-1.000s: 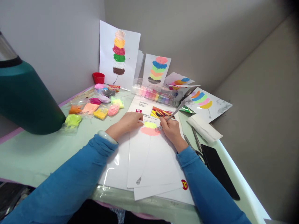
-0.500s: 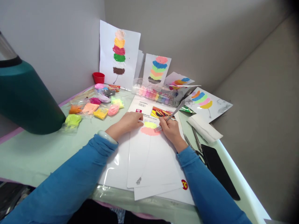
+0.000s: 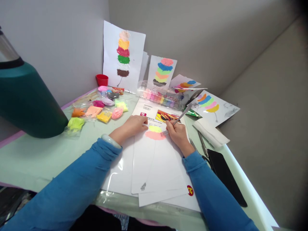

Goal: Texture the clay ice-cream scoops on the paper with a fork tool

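the right hand (image 3: pixel 177 133) is clamped around a metal fork (image 3: pixel 175 122), its tines resting at the right edge of the pink clay patch (image 3: pixel 155 135) pressed onto the white sheet (image 3: pixel 156 160), with the yellow-green clay patch (image 3: pixel 155 128) touching it just above — by the look of it the step in hand is raking or spreading the soft clay into a brushed layer. the left hand (image 3: pixel 133 124) lies flat with fingers together on the sheet's upper left, pinning the paper and holding nothing. a next stroke would call for light, short pulls with the tines kept low, and the left hand staying down so the sheet does not slide on the glossy papers beneath. room is fair toward the person, where the sheet is bare; tighter to the right, where scissors (image 3: pixel 202 150), a folded tissue (image 3: pixel 210 131) and a black phone (image 3: pixel 225 175) lie near the table edge (image 3: pixel 250 189). bags of coloured clay (image 3: pixel 96 110) sit well apart on the left, a clay box (image 3: pixel 160 96) just beyond the papers, and a dark green bottle (image 3: pixel 29 99) looms at far left.
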Available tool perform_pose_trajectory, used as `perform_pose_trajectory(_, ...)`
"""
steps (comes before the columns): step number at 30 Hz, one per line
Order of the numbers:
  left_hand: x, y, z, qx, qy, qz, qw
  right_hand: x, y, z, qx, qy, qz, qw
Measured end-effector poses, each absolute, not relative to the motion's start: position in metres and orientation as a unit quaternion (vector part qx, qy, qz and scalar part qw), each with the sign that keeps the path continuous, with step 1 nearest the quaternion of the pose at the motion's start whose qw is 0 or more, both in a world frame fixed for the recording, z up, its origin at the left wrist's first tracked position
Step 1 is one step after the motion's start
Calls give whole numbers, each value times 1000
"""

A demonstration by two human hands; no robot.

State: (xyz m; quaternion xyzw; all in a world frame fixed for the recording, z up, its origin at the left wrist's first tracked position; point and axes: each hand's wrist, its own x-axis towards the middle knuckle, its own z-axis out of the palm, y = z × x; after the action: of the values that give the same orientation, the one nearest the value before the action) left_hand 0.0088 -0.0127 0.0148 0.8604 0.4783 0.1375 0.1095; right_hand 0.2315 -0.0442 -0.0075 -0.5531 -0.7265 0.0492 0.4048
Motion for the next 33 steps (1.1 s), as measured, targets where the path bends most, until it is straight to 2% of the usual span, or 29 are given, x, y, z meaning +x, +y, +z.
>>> perform_pose_trajectory(12, 9, -14, 17, 858, 483, 132, 116, 224, -47, -7, -543, -718, 84, 428)
perform_pose_trajectory(20, 8, -12, 15, 862, 475, 135, 112, 225, -47, -7, -553, -727, 62, 402)
perform_pose_trajectory(33, 9, -13, 16, 859, 481, 131, 120, 227, -46, -7, -543, -721, 73, 424)
